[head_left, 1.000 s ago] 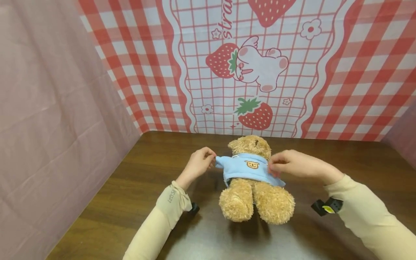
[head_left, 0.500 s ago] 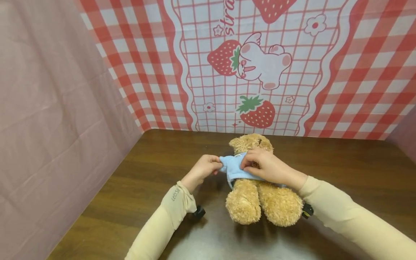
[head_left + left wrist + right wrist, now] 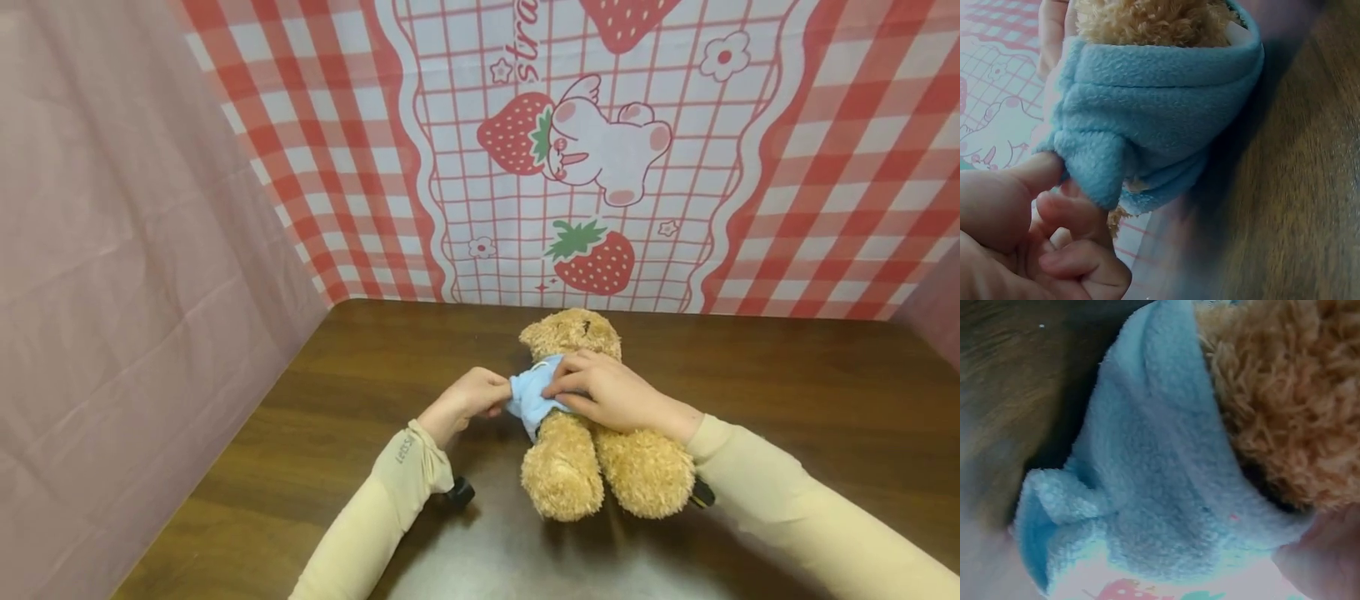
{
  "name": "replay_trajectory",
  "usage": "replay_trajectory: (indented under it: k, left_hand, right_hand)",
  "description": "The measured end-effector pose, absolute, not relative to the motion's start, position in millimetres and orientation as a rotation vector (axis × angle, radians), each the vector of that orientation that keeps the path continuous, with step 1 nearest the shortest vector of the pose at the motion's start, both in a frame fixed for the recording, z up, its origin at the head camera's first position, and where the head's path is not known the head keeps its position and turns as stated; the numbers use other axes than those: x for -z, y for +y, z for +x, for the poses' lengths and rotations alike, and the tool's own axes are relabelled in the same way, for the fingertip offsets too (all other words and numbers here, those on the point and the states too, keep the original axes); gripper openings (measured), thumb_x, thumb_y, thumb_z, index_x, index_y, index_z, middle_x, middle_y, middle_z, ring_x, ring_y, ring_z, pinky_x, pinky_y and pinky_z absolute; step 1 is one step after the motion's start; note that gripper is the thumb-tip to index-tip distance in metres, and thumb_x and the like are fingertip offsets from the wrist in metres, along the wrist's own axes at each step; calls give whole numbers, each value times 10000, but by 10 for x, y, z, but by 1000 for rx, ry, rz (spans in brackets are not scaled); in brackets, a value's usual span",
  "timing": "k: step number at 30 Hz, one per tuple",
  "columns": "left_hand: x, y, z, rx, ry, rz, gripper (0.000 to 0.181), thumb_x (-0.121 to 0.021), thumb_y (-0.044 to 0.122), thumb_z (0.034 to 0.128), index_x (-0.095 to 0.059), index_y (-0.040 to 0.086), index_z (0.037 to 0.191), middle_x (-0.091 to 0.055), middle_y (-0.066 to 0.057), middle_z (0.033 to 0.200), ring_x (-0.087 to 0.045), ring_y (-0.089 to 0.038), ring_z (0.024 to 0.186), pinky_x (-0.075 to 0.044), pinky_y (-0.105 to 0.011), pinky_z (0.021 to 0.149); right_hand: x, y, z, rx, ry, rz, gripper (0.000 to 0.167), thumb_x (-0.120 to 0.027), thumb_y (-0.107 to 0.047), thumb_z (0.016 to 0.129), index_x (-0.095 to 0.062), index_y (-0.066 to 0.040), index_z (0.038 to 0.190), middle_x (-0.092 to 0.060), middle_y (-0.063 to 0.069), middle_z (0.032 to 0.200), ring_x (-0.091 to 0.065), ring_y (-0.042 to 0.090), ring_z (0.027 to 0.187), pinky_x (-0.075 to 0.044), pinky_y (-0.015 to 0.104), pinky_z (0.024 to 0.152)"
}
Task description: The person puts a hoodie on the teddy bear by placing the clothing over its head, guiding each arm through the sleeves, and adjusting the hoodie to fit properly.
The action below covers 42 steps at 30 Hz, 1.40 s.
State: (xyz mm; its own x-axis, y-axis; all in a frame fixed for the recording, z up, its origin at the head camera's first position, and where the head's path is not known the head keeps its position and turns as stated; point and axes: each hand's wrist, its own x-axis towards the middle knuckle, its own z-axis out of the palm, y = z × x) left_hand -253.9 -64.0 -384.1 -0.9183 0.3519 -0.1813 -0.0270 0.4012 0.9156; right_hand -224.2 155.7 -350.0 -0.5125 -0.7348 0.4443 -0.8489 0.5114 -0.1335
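Note:
A fluffy tan teddy bear (image 3: 566, 475) lies on its back, feet toward me, in a light blue fleece sweater (image 3: 531, 396). My left hand (image 3: 471, 398) pinches the sweater's sleeve at the bear's side; in the left wrist view, thumb and curled fingers (image 3: 1085, 219) meet at the sleeve's edge (image 3: 1094, 169). Across the bear's front lies my right hand (image 3: 618, 396), its thumb and fingertips closed together on the sweater and covering much of it. The right wrist view has the hem (image 3: 1210, 456) against the fur, with part of that hand (image 3: 1322, 556) at its edge.
The bear lies on a dark brown wooden table (image 3: 337, 367). A red-and-white checked cloth (image 3: 352, 167) with strawberry prints rises behind it, and a pale pink curtain (image 3: 142, 275) hangs at the left. Each wrist carries a small black camera.
From the bear's right-hand side in view, my right hand has moved left onto the sweater's front. My left hand stays at the sleeve and has shifted slightly down and right.

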Motion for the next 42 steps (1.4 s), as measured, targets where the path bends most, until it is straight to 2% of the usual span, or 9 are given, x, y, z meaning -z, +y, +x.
replay_trajectory:
  k: [5,10,15,20,25,28,34,37,42]
  left_hand:
    - [3831,-657,-2530,-1491,2255,327,190,-547,86,805,-548,59,618,-401,45,447,-391,-46,418,-333,-155,427]
    - [3823,-589,-2477,-1578,2267,322,110,-549,72,771,-603,16,692,-383,57,429,-372,-45,421,-318,-166,440]
    - [3850,-502,-2446,-1655,2285,211,131,-550,93,753,-552,70,624,-383,69,453,-378,-54,427,-290,-179,435]
    - [3840,-474,-2480,-1700,2329,177,165,-535,111,748,-661,14,793,-417,51,489,-385,-63,451,-277,-180,432]
    - [3912,-510,-2552,-1887,2140,77,107,-512,85,775,-613,52,772,-417,71,507,-404,-40,488,-329,-164,467]
    - [3917,-526,-2557,-1961,2043,51,98,-499,64,784,-597,63,794,-405,80,495,-400,-26,490,-330,-154,460]
    - [3983,-548,-2622,-1976,1976,81,191,-490,28,788,-582,-39,941,-440,77,504,-432,-31,482,-362,-153,481]
    - [3973,-581,-2643,-1971,1936,110,157,-494,25,792,-582,-23,913,-487,72,527,-450,-30,478,-383,-159,496]
    - [4028,-668,-2709,-1934,1927,111,79,-491,18,777,-560,56,774,-456,59,514,-428,-35,450,-384,-159,486]
  right_hand:
    - [3462,1543,-2223,-390,-2481,1304,180,-634,-168,835,-716,-149,995,-588,-26,924,-526,155,886,-436,363,768]
    - [3487,1525,-2233,-349,-2454,1290,175,-660,-155,813,-722,-115,971,-584,-6,907,-516,167,837,-425,350,719]
    - [3528,1511,-2242,-330,-2439,1293,178,-693,-211,788,-730,-131,942,-576,-3,902,-492,168,807,-407,339,682]
    - [3526,1520,-2251,-415,-2460,1260,87,-707,-200,774,-724,-150,844,-569,-39,854,-484,141,785,-404,324,689]
    - [3508,1578,-2232,-486,-2444,1255,21,-690,-180,790,-676,-186,805,-562,-78,829,-495,114,802,-409,326,728]
    - [3496,1605,-2220,-510,-2436,1267,39,-678,-182,802,-648,-207,796,-556,-95,827,-488,98,805,-408,319,738]
    - [3464,1656,-2179,-483,-2475,1300,23,-644,-231,835,-640,-219,816,-550,-114,844,-483,83,818,-414,306,730]
    - [3440,1690,-2171,-493,-2475,1328,19,-631,-230,844,-643,-217,838,-555,-117,864,-495,85,842,-422,307,732]
    - [3453,1705,-2183,-598,-2444,1382,36,-625,-161,845,-634,-194,859,-574,-103,867,-522,90,857,-431,330,773]
